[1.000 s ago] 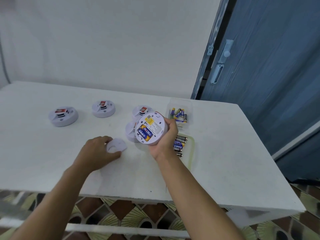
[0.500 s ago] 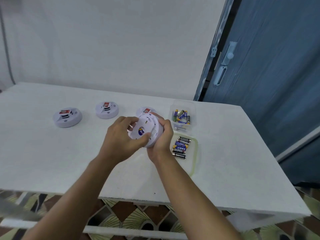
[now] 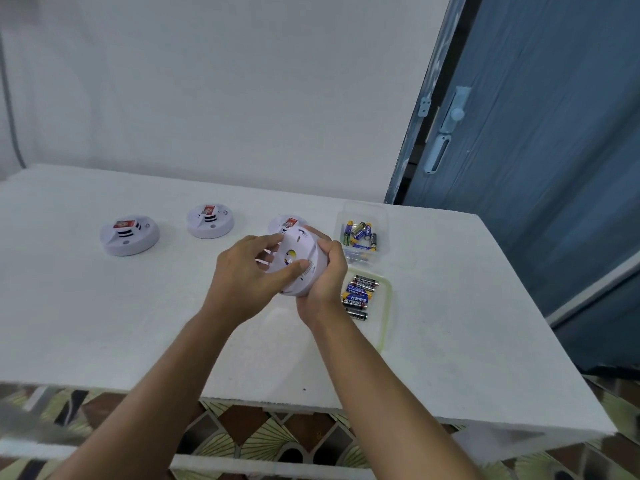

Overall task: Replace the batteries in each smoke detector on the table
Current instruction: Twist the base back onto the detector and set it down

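Note:
I hold a white round smoke detector (image 3: 304, 268) above the table with both hands, its back turned toward me. My left hand (image 3: 249, 275) presses the white back cover (image 3: 287, 252) onto it, fingers spread over the plate. My right hand (image 3: 325, 282) grips the detector's right rim. Three more detectors rest on the table: one at the far left (image 3: 130, 234), one in the middle (image 3: 210, 220), and one partly hidden behind the held unit (image 3: 285, 223).
A clear box of loose batteries (image 3: 362, 233) sits right of my hands. In front of it a green-rimmed tray (image 3: 384, 306) holds several batteries (image 3: 358, 296). The white table (image 3: 104, 313) ends near me; a blue door (image 3: 536, 168) stands at the right.
My left hand picked the white cover up from the table and brought it onto the back of the held detector, hiding the batteries inside. The right hand kept its grip.

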Demonstrator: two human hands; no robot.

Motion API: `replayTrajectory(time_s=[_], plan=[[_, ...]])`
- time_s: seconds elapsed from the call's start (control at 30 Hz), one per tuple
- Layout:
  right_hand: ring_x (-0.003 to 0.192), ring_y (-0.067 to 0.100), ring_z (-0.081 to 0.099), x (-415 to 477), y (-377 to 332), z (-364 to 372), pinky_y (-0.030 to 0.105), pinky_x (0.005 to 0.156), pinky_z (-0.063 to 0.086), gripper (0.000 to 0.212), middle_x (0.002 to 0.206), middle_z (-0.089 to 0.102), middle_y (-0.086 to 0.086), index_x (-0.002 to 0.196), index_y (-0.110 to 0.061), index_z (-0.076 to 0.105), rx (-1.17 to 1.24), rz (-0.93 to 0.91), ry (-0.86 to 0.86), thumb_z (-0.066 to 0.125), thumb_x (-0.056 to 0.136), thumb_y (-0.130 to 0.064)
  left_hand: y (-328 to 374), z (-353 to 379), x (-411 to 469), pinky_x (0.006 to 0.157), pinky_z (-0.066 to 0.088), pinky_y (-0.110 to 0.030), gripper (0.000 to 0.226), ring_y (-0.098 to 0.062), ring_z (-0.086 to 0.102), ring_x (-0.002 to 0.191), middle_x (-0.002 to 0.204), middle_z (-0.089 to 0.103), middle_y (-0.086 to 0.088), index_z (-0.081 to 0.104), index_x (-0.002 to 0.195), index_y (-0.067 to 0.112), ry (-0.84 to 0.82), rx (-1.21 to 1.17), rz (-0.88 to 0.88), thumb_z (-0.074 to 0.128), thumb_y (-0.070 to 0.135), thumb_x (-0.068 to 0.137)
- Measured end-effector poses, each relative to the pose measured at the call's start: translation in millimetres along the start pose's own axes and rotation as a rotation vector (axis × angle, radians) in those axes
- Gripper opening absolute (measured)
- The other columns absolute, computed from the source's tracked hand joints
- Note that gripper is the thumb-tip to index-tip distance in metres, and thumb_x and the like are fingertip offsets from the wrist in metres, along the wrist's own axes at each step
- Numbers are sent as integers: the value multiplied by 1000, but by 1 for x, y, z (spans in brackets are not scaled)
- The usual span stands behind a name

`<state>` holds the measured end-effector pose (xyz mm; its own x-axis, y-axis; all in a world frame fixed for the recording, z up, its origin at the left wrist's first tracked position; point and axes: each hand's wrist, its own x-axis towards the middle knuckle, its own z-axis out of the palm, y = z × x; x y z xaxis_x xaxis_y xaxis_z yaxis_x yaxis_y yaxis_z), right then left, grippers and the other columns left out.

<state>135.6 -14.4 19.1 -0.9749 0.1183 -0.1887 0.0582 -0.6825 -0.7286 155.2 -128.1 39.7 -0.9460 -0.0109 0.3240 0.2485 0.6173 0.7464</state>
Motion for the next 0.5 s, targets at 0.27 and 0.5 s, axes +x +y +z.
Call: replayTrajectory(time_s=[0.27, 0.5], plan=[[89, 29, 64, 2, -5, -5, 33, 73, 52, 27, 95, 67, 12, 98, -15, 68, 22, 4, -37, 42, 95, -24, -3, 0, 6, 71, 43, -12, 59, -2, 59, 86, 109, 62, 7, 66, 122, 21, -79, 5, -7, 78, 50, 72], [80, 24, 65, 4, -9, -3, 32, 70, 50, 33, 84, 69, 7, 85, -18, 71, -1, -30, -52, 40, 97, -20, -1, 6, 4, 78, 48, -19, 59, -15, 60, 96, 119, 59, 1, 61, 127, 16, -76, -6, -15, 75, 45, 78]])
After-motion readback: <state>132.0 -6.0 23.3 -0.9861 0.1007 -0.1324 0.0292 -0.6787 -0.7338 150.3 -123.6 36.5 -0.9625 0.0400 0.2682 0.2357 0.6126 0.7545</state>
